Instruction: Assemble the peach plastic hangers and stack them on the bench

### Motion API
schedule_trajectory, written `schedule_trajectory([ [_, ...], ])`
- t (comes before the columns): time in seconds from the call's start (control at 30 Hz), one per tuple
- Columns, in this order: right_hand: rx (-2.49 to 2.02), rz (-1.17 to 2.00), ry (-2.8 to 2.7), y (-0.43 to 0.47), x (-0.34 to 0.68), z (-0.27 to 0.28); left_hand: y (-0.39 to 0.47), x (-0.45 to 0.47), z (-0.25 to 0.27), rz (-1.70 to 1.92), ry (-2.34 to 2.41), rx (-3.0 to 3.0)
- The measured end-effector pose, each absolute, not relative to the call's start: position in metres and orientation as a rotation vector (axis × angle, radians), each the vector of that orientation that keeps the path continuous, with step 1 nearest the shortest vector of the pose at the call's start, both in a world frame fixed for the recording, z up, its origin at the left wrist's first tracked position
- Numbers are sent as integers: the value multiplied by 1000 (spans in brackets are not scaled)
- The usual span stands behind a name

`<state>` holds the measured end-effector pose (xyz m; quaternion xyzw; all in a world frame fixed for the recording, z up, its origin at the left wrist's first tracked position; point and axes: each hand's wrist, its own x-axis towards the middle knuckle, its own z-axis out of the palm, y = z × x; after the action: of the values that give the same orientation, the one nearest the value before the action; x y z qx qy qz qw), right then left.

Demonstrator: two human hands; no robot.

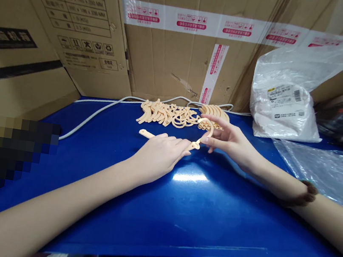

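The left hand [162,155] is closed, palm down, over a straight beige piece [146,134], one end sticking out past the knuckles and the other showing by the fingertips. The right hand [233,144] pinches a curved beige piece [211,130] between thumb and fingers, its hook rising above the straight piece. The hands are near each other but apart, and the two pieces meet between them at a small rounded end; whether they are joined there or only touching, I cannot tell.

The step in hand looks like fitting the curved piece to the end of the straight one. The next move seems to call for the left hand to steady the straight piece while the right lines up the ends and presses or turns them.

Just beyond the hands, on the blue table [145,215], lies a loose pile of beige pieces [157,113], some of them rounded, with a neater row of curved pieces [214,110] beside it, partly behind the right hand. A white cable [91,117] runs behind these, along the foot of a cardboard box [175,60]. To the right stands a white plastic bag [286,107], with a clear plastic sheet [338,177] in front.
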<state>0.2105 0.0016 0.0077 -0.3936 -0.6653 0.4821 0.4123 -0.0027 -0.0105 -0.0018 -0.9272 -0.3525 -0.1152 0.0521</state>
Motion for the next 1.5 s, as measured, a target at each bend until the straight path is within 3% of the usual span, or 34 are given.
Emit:
schedule_trajectory([
  [0.8, -1046, 945, -1891, -3, 207, 6, -15, 2, -1, -137, -1112, -2779],
  [1.5, -1034, 1031, -1900, -5, 207, 1, -18, 1, 1, -141, -1219, -2787],
])
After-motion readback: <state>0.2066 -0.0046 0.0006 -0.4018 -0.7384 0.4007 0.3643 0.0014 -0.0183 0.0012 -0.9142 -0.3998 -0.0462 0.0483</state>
